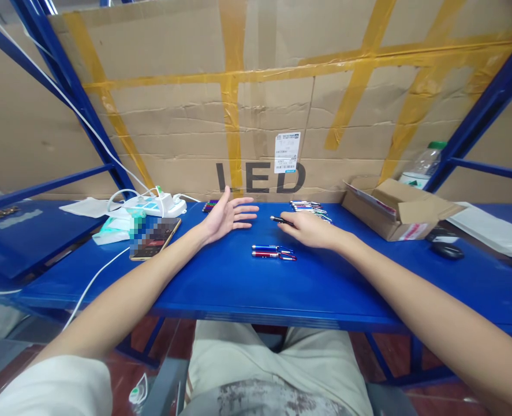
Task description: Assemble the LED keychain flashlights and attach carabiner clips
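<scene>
My right hand [306, 230] is closed round a slim black keychain flashlight [281, 221], whose tip sticks out to the left. My left hand [230, 217] is empty, with its fingers spread and the palm turned to the right. Below and between the hands, a blue keychain flashlight [264, 248] and a red keychain flashlight [265, 254] lie side by side, their carabiner clips pointing right. Behind my right hand lies a row of several more flashlights [304, 204]. A few dark, coloured pieces [210, 205] lie behind my left hand, partly hidden by it.
On the blue table [221, 289], a phone [156, 238], a soft green-and-white packet [119, 225] and a white power strip [145, 203] sit at left. An opened cardboard box [398, 211], a black mouse [447, 250] and a plastic bottle [426, 164] stand at right. A large taped carton [256, 115] walls the back.
</scene>
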{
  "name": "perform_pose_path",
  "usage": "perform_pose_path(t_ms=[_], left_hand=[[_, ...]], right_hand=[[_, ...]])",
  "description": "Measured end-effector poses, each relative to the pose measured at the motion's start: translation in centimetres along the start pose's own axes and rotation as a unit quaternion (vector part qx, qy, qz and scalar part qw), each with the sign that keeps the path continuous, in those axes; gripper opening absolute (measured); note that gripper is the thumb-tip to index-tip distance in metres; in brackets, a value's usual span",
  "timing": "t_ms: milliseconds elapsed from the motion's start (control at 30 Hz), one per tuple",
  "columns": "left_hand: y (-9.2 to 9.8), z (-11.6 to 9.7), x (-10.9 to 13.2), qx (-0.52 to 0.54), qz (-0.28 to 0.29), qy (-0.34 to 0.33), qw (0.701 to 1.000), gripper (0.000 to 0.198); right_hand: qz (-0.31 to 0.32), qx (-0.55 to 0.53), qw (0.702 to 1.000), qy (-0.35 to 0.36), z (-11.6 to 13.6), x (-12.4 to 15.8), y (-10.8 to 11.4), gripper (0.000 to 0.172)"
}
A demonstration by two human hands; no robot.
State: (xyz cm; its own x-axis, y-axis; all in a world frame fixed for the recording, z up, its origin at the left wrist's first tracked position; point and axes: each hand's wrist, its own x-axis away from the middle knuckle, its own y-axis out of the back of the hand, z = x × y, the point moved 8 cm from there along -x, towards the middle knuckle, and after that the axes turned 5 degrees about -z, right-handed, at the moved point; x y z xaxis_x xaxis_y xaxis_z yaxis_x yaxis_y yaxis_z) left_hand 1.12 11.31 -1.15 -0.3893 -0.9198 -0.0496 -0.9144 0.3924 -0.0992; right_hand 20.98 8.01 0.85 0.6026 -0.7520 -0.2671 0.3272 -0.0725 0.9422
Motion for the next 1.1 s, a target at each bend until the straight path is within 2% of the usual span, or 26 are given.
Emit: perform_pose_path(t_ms=[167,333,533,767,1100], left_hand=[[0.8,0.7,-0.4,-0.019,-0.044,0.012,0.999,0.084],[1.1,1.1,-0.7,-0.006,-0.058,0.01,0.998,0.077],[1.4,1.1,-0.8,0.015,-0.073,0.016,0.997,0.087],[1.3,1.2,-0.9,0.031,-0.056,0.021,0.998,0.092],[0.4,1.1,-0.4,0.042,-0.031,0.028,0.998,0.094]], right_hand=[[0.001,-0.007,1.0,-0.014,-1.0,-0.1,-0.8,0.03],[0.004,-0.021,1.0,-0.02,-1.1,0.1,-1.3,0.032],[-0.006,-0.003,1.0,0.005,-1.1,-0.1,-1.5,0.033],[-0.002,-0.026,1.0,0.009,-0.3,0.0,-1.3,0.036],[-0.001,-0.024,0.998,0.054,0.8,0.2,-0.8,0.033]])
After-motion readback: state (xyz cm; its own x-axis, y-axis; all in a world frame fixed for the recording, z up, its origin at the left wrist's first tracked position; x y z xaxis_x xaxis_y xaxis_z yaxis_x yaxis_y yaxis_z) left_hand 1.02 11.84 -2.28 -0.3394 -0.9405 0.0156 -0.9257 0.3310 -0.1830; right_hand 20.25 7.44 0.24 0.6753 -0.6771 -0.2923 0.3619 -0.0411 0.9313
